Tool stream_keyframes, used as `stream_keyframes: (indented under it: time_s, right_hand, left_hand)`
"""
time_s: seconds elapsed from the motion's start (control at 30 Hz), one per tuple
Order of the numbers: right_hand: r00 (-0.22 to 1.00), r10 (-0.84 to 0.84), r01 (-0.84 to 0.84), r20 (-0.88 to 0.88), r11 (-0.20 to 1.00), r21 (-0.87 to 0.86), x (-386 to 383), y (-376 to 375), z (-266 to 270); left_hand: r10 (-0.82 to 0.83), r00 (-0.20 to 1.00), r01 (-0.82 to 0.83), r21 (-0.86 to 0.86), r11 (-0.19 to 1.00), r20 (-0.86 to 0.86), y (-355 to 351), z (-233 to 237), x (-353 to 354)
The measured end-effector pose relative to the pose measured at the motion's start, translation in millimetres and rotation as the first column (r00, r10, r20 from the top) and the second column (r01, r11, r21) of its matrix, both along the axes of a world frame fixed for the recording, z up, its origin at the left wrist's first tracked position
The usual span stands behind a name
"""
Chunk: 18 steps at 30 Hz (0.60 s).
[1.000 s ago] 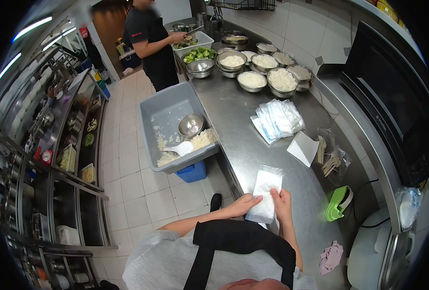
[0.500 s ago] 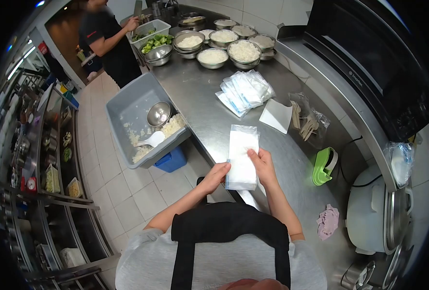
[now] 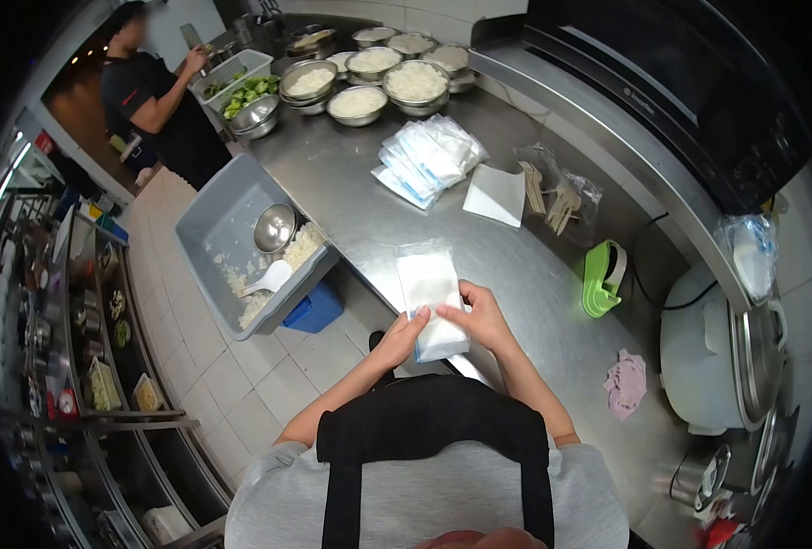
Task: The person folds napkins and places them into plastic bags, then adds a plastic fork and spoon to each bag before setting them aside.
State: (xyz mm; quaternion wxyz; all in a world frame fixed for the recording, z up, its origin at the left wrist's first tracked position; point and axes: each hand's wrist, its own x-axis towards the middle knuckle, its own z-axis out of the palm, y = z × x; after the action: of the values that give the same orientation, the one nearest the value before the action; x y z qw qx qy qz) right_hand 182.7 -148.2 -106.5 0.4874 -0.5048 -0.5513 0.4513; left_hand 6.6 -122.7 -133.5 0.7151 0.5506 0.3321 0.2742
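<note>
Both hands hold one clear plastic packet (image 3: 428,279) with folded white paper, perhaps napkins, inside. My left hand (image 3: 403,339) grips its left edge, thumb on top. From the right, my right hand (image 3: 481,318) grips it with the thumb lying across the front. The packet is over the near edge of the steel counter (image 3: 351,197). Farther along the counter lies a pile of similar filled packets (image 3: 429,156). Beside that pile is a stack of white paper (image 3: 496,195). Wooden cutlery (image 3: 563,209) in a clear bag lies to its right.
Metal bowls of rice (image 3: 415,82) stand at the back. A grey tub (image 3: 191,229) at the left holds rice, a bowl and a white scoop. A green tape dispenser (image 3: 600,279), pink cloth (image 3: 626,382) and large pot (image 3: 708,361) are right. A co-worker (image 3: 163,96) stands back left.
My right hand has shifted down on the packet, its thumb now across the front near the left thumb. The camera view has turned, and the co-worker's head has come into view.
</note>
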Motion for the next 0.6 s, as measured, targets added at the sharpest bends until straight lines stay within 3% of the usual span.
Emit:
stream_keyframes:
  time_s: [0.07, 0.1, 0.17, 0.2, 0.23, 0.3, 0.37, 0.4, 0.43, 0.47, 0.5, 0.53, 0.57, 0.6]
  right_hand:
    - [0.964, -0.058, 0.023, -0.258, 0.99, -0.137, 0, -3, -1]
    - [0.963, -0.084, 0.049, -0.256, 0.989, -0.14, 2, -5, -3]
    - [0.994, -0.074, 0.061, -0.084, 0.986, -0.152, 7, -10, -7]
    - [0.997, -0.045, 0.034, -0.057, 0.983, -0.179, 10, -14, -4]
    - [0.996, -0.076, 0.066, -0.049, 0.981, -0.181, 17, -19, -4]
    - [0.973, -0.193, 0.192, -0.127, 0.981, -0.015, 31, -27, -7]
    - [0.823, -0.567, 0.568, -0.032, 0.821, 0.062, 78, -42, -5]
    - [0.634, -0.773, 0.747, 0.026, 0.621, 0.238, 110, -51, -16]
    - [0.456, -0.887, 0.841, 0.069, 0.455, 0.292, 139, -64, -13]
    - [0.289, -0.957, 0.871, 0.038, 0.279, 0.405, 174, -75, -26]
    - [0.159, -0.98, 0.879, 0.123, 0.197, 0.435, 201, -85, -34]
    - [0.081, -0.968, 0.853, 0.236, 0.189, 0.486, 232, -91, -60]
    - [0.081, -0.968, 0.854, 0.236, 0.189, 0.484, 233, -95, -59]
    - [0.252, -0.94, 0.956, 0.229, 0.278, 0.093, 235, -95, -57]
  left_hand:
    - [-0.041, 0.999, 0.041, -0.016, 0.999, 0.005, -1, -5, 3]
    - [-0.067, 0.998, 0.067, -0.019, 0.998, 0.007, 0, -10, 3]
    - [-0.02, 0.997, 0.03, -0.158, 0.987, 0.069, 1, -18, 4]
    - [0.051, 0.994, -0.038, -0.128, 0.991, 0.098, -3, -19, 10]
    - [0.02, 0.994, -0.006, -0.131, 0.991, 0.106, -5, -20, 13]
    - [-0.002, 1.0, 0.005, 0.094, 0.996, -0.031, -4, -21, 14]
    - [0.046, 0.995, -0.036, 0.118, 0.992, -0.091, -8, -23, 11]
    - [0.139, 0.983, -0.129, 0.087, 0.988, -0.118, -6, -32, 8]
    - [0.229, 0.962, -0.222, 0.059, 0.973, -0.15, -5, -38, 4]
    - [0.209, 0.972, -0.207, 0.036, 0.978, -0.111, -3, -34, -1]
    - [0.208, 0.972, -0.205, 0.036, 0.978, -0.11, -2, -35, -5]
    - [0.265, 0.959, -0.268, -0.028, 0.963, -0.097, -2, -38, -8]
    - [0.321, 0.943, -0.329, -0.092, 0.94, -0.091, -2, -42, -13]
    - [0.322, 0.943, -0.328, -0.072, 0.942, -0.081, -1, -45, -17]
